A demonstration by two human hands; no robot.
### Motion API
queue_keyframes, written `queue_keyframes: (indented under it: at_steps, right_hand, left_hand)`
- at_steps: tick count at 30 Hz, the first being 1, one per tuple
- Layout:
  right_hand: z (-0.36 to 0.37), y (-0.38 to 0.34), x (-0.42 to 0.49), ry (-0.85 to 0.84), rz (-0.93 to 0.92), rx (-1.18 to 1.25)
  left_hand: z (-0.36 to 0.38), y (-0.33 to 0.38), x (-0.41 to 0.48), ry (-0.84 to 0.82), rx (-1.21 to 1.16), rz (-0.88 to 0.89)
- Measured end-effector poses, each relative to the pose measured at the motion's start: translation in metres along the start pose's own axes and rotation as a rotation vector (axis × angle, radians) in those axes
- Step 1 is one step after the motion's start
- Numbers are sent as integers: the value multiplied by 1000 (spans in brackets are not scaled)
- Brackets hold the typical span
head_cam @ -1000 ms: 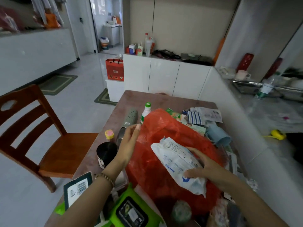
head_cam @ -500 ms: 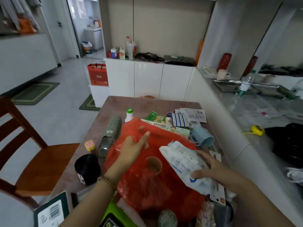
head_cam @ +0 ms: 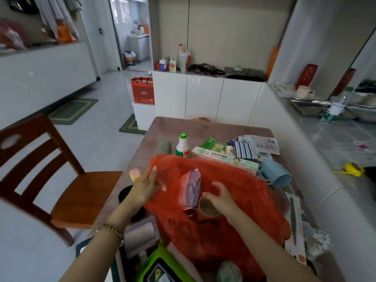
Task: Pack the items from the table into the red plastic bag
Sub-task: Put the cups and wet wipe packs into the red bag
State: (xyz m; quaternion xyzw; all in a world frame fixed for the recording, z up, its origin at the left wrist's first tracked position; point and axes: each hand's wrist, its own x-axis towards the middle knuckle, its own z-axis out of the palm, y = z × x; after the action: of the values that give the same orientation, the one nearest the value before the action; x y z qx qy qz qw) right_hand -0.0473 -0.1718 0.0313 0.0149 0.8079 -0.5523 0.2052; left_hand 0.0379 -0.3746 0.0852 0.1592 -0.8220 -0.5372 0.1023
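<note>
The red plastic bag [head_cam: 244, 200] lies heaped in the middle of the table [head_cam: 203, 127], its mouth turned up towards the person; the left hand [head_cam: 145, 187] holds the bag's left rim, thumb on top of the film and fingers behind it, though blur hides the exact grip; the right hand [head_cam: 221, 197] hangs over the bag's mouth with its fingers loosely bent and nothing between them; just beside its thumb, inside the bag, a brown paper cup [head_cam: 207, 209] shows its open end; left of that cup a pale wipes pack [head_cam: 190, 188] stands on end in the bag, tinted pink through the film; beyond the bag's far rim stands a white bottle [head_cam: 182, 148] with a green cap, upright; to the bottle's right a long pale box [head_cam: 223, 158] lies along the bag's far edge, touching it; off the bag's far right side a blue mug [head_cam: 274, 176] lies tipped over; at the bag's near left corner lies a green pack [head_cam: 162, 265]; a small yellow and pink block [head_cam: 134, 175] sits just left of the bag, by the left hand's fingers.
</note>
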Motion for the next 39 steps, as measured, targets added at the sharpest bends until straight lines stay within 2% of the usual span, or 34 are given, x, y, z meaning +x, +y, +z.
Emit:
queue_keyframes:
  at_steps: [3, 6, 9, 11, 14, 17, 20, 23, 25, 27, 29, 33, 36, 39]
  right_hand:
    - [-2, 7, -23, 3, -143, -39]
    - [-1, 5, -45, -11, -270, 86]
    - [11, 4, -68, -162, -334, 188]
    - [26, 7, -82, -310, -356, 173]
    - [54, 14, -94, -484, -321, 127]
    - [87, 20, -98, -570, -251, 71]
    - [124, 26, -103, -624, -161, -5]
    - [159, 30, -111, -679, -24, -10]
    - [181, 36, -116, -725, 56, 19]
    - [195, 44, -119, -702, 55, -9]
    - [199, 44, -122, -637, -3, 5]
    - [170, 10, -132, -566, -151, 273]
    - [127, -19, -134, -599, -285, 413]
    - [77, -39, -125, -531, -265, 579]
  left_hand:
    - [1, -14, -3, -28, -1, -80]
    - [-3, -28, -10, 40, -9, -78]
    - [-16, -37, -27, 62, -77, -37]
    - [-28, -46, -48, 96, 14, -30]
    - [-55, -80, -86, 273, 251, -161]
    - [-76, -129, -123, 308, 372, -407]
    - [-76, -149, -152, 307, 65, -556]
    - [-59, -143, -171, 211, -245, -603]
    - [-48, -142, -177, 209, -350, -576]
    - [-42, -139, -179, 236, -416, -530]
    - [-41, -133, -178, 272, -440, -451]
    - [-50, -92, -168, 348, -508, -219]
    - [-53, -47, -149, 270, -599, -39]
    - [-39, -8, -119, 131, -471, 99]
